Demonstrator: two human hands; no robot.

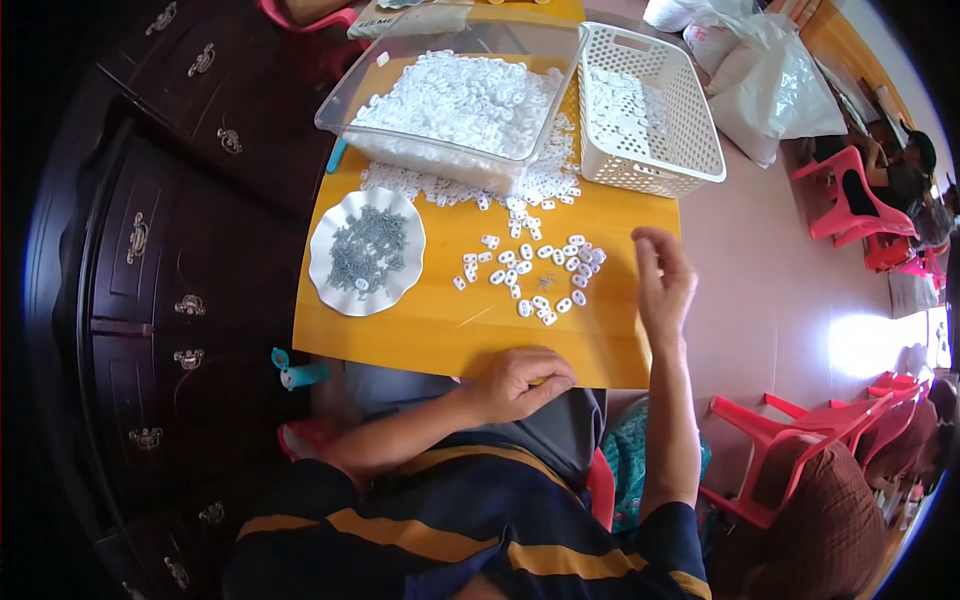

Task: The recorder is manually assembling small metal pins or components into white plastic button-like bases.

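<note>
My left hand (525, 384) rests on the near edge of the yellow table, its fingers curled inward, so whatever they hold, if anything, is hidden. My right hand (665, 285) is raised over the table's right edge with fingers apart and nothing visible in them. Between the hands and the far containers lie small white oval pieces (579, 298) with two dark holes, many in a loose ring. Inside that ring sits a little heap of grey screws or pins (546, 283). A white scalloped dish (325, 285) at the left holds a pile of similar grey pieces (368, 250).
A clear plastic bin (440, 147) heaped with white pieces (455, 100) stands at the far side, with more spilled around it. Right of it is a white perforated basket (650, 170) containing white pieces. Dark drawers (160, 240) line the left; red chairs (770, 450) stand right.
</note>
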